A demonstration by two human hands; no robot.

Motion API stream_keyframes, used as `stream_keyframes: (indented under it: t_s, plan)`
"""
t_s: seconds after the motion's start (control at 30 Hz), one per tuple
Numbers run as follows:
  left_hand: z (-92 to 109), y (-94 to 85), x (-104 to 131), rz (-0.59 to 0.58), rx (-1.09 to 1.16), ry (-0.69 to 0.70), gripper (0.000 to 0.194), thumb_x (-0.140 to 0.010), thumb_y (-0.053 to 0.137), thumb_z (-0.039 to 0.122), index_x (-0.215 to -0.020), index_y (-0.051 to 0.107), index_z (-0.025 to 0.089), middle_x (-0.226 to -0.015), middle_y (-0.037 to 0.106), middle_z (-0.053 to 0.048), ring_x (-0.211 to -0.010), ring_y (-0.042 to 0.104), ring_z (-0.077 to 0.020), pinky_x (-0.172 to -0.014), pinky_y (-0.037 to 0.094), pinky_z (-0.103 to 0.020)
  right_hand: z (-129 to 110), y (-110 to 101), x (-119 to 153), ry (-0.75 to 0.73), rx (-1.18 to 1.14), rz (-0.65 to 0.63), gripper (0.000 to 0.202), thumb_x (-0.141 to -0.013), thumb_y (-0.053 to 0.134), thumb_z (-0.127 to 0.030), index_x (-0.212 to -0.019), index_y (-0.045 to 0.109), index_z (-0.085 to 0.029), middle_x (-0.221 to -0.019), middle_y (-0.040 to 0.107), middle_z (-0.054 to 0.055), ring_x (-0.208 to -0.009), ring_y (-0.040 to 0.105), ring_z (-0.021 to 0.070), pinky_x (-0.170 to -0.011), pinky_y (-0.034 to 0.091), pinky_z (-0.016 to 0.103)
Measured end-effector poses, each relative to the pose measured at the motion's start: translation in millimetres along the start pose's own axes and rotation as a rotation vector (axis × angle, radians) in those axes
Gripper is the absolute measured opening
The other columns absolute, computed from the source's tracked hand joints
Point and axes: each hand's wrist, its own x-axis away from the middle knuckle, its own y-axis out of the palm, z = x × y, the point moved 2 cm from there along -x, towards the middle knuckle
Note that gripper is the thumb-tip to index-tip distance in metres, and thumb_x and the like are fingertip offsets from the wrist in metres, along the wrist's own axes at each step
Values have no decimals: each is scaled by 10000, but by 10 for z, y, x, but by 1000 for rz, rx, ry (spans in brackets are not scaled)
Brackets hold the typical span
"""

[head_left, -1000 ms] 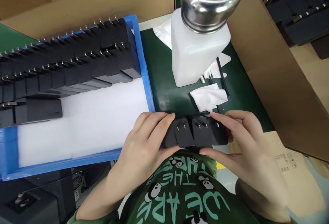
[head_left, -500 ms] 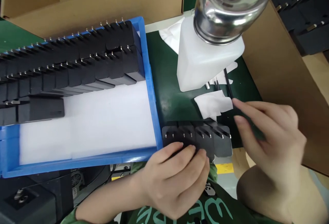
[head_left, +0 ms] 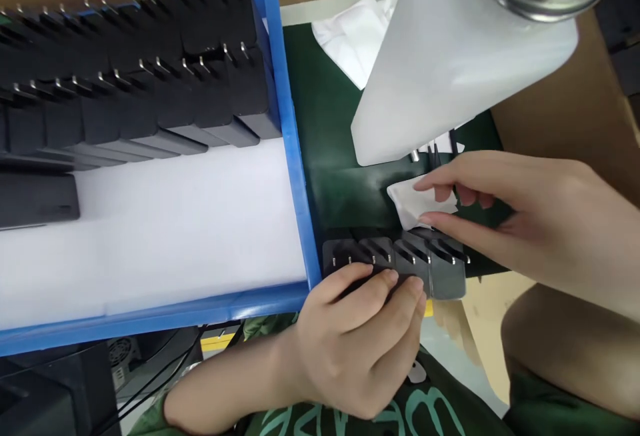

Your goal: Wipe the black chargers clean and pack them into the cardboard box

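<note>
While the left hand (head_left: 360, 349) braces four adapters (head_left: 447, 276), the right hand (head_left: 535, 209) hovers at a white cloth (head_left: 413, 203)

As the row sits at lower centre, by the desk (head_left: 327, 189) edge, left fingers curl together over its near side, probably to steady it; thumb hidden, clamping cannot be told. Right thumb and forefinger are apart over the cloth; contact unclear. Prongs point up, presumably sparing them from knocks. Units in the blue tray (head_left: 295, 169), upper left, stand packed, likely for mutual support. White bottle (head_left: 455, 63) at upper right.

Writing: turquoise shirt lettering (head_left: 430, 409), bottom centre, inverted and cut off; no full word legible. No brand readable on adapters or bottle.
</note>
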Motion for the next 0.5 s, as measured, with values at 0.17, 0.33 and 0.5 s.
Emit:
stream_keyframes:
  t_s: [0.17, 0.33, 0.5]
  plan:
    - [-3, 13, 19, 22, -5, -11, 118, -887, 657, 80, -888, 763, 131, -993, 797, -32, -932, 680, -166, -841, 570, -328, 98, 75, -187, 85, -57, -86, 130, -926, 608, -331, -845, 653, -239, -743, 634, 2, -629, 576, 150, -560, 455, 315]
    - [-12, 51, 18, 47, 17, -22, 123, -899, 643, 113, -868, 757, 149, -1012, 799, -22, -940, 680, -159, -871, 561, -319, -121, -140, -306, -24, -382, -319, 136, -947, 593, -317, -845, 650, -248, -834, 665, -8, -668, 593, 105, -557, 488, 253]
    - [-36, 38, 10, 31, 54, -19, 151, -909, 606, 81, -913, 747, 135, -1023, 799, -11, -933, 677, -156, -855, 543, -315, -186, -100, -542, 39, -353, -695, 173, -903, 675, -343, -785, 642, -220, -702, 640, -64, -537, 527, 50, -473, 415, 216]
